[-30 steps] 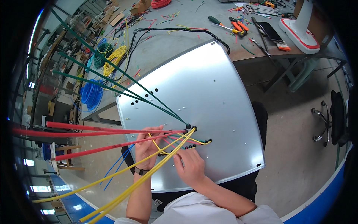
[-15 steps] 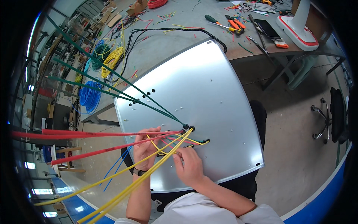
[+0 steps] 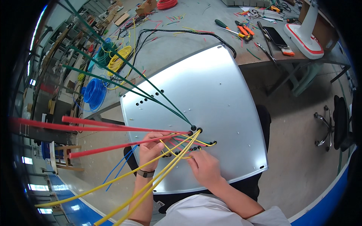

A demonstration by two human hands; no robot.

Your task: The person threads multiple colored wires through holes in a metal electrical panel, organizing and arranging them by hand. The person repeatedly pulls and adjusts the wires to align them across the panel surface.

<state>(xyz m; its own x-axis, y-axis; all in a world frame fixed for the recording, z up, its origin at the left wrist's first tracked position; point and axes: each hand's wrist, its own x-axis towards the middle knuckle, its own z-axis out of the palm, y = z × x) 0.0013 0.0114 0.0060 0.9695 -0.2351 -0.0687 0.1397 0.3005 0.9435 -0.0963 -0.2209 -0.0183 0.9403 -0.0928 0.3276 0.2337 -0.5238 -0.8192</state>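
Note:
On my lap lies a silver metal panel (image 3: 226,101) with small black-ringed holes. Long red wires (image 3: 109,147), green wires (image 3: 130,82) and yellow wires (image 3: 128,173) rise from a group of holes near its middle and fan out leftward. Thinner wires run flat between holes below them. My left hand (image 3: 150,152), wearing a dark wristband, pinches a thin yellow wire beneath the red ones. My right hand (image 3: 206,166) has thumb and forefinger closed on a yellow wire beside the lower row of holes; its exact tip is hidden.
Blue wires (image 3: 117,165) hang off the panel's left side. Behind is a grey workbench with a yellow wire coil (image 3: 120,59), a blue coil (image 3: 94,94), a black cable (image 3: 177,31), a screwdriver (image 3: 226,28), orange-handled pliers (image 3: 244,29) and a phone (image 3: 275,36). A wheeled chair (image 3: 339,122) stands right.
The whole view has shifted slightly, moving the panel and bench rightward. My right hand has moved a little away from my left, with the yellow wire still at its fingertips.

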